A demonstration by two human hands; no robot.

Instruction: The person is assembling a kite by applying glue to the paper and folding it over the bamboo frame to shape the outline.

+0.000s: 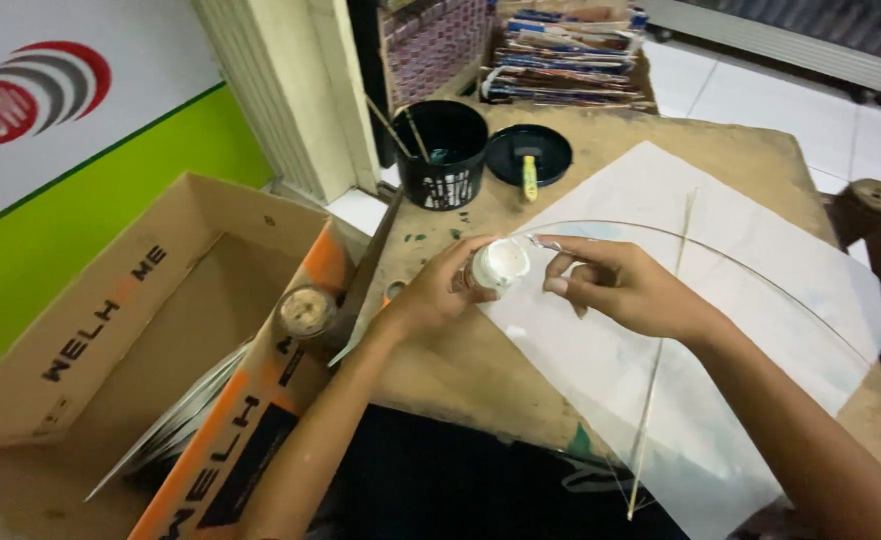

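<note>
My left hand [443, 288] grips a small white glue bottle [499, 266] over the left edge of a white paper sheet [761, 270]. My right hand [621, 285] is just right of the bottle, its index finger and thumb pinched at the end of a thin curved bamboo stick [721, 255] that bows across the sheet. A straight thin stick [661, 350] lies along the paper from top to bottom, crossing the curved one. Both rest on a worn brown table [461, 370].
A black bucket [443, 150] with sticks in it and a black lid [529, 155] holding a yellow-handled brush stand at the table's far side. Behind them lies a stack of papers [566, 55]. An open cardboard box [151, 340] sits at the left, a round lid [307, 311] on its edge.
</note>
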